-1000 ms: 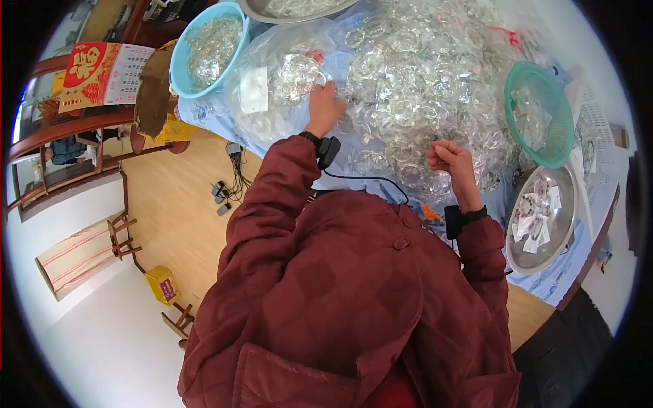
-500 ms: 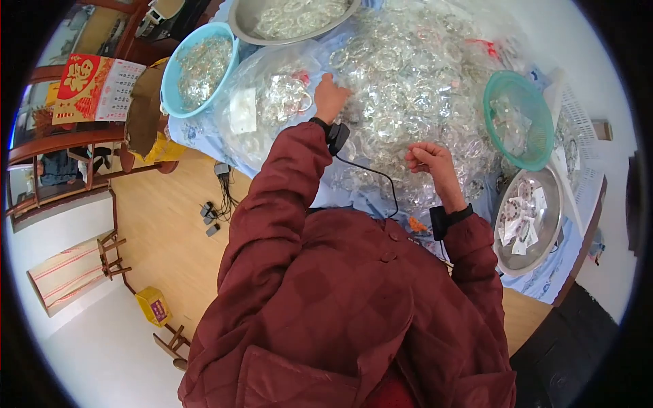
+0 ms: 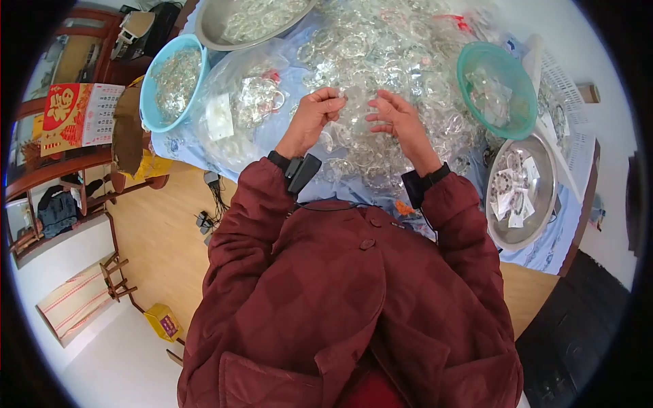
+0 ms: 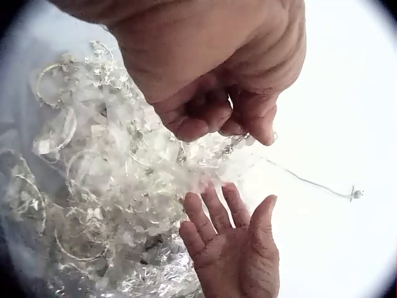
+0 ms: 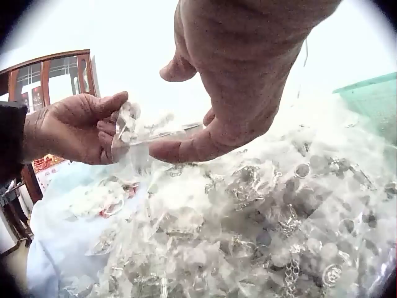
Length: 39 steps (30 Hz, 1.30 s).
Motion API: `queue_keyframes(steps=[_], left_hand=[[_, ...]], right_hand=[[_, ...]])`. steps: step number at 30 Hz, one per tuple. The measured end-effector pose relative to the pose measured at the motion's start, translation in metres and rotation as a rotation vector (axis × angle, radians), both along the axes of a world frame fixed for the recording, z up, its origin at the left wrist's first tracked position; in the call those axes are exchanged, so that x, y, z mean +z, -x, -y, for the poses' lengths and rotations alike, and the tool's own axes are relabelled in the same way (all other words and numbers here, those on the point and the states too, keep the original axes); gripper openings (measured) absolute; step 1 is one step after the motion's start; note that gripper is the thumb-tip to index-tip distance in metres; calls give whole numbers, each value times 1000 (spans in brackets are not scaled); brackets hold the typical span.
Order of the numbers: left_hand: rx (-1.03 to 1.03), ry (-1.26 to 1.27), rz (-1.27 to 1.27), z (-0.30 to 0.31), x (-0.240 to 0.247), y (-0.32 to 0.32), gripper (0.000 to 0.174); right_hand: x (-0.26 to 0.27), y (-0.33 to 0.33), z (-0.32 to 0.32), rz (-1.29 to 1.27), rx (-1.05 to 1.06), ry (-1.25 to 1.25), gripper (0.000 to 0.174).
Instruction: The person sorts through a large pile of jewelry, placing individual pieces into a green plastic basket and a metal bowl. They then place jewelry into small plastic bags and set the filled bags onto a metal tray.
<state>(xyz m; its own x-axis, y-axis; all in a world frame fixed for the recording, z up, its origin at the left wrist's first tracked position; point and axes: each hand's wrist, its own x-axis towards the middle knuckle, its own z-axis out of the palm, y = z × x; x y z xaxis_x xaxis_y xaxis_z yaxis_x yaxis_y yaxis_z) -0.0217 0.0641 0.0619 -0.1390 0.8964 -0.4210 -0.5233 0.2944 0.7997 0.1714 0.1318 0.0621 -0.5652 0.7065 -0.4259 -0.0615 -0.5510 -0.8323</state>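
My left hand (image 3: 313, 122) pinches a small clear plastic packet (image 5: 129, 127) between thumb and fingers, above a heaped pile of bagged bracelets (image 3: 360, 153). Something silvery shows at those fingertips in the left wrist view. Facing it from the right, my right hand (image 3: 403, 128) has its thumb and fingers spread apart. In the right wrist view its fingertips (image 5: 164, 151) come right up beside the packet, without curling round it. The contents of the packet are blurred by glare.
Left of the pile lies a large clear bag (image 3: 235, 129) of packets, beside a blue basin (image 3: 145, 95). A metal bowl (image 3: 212, 30) stands at the back. On the right are a green basket (image 3: 527, 112) and a metal basin (image 3: 496, 228) holding carded pieces.
My left hand has drawn back from the large bag toward the right hand, now with a packet in its pinch. The right hand has moved left and its fingers have spread.
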Motion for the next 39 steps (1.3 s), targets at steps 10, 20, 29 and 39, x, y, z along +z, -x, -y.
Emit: queue_keyframes(steps=[10, 20, 29, 39], left_hand=[[-190, -330, -449, 12, -13, -3, 26], [20, -125, -364, 13, 4, -24, 8], [379, -145, -76, 19, -10, -22, 11], [48, 48, -222, 45, -38, -19, 16]], right_hand=[[-4, 4, -10, 266, 149, -454, 21], [-20, 0, -19, 162, 292, -532, 20], [-20, 11, -12, 19, 208, -144, 7], [-43, -3, -24, 39, 169, -140, 8]])
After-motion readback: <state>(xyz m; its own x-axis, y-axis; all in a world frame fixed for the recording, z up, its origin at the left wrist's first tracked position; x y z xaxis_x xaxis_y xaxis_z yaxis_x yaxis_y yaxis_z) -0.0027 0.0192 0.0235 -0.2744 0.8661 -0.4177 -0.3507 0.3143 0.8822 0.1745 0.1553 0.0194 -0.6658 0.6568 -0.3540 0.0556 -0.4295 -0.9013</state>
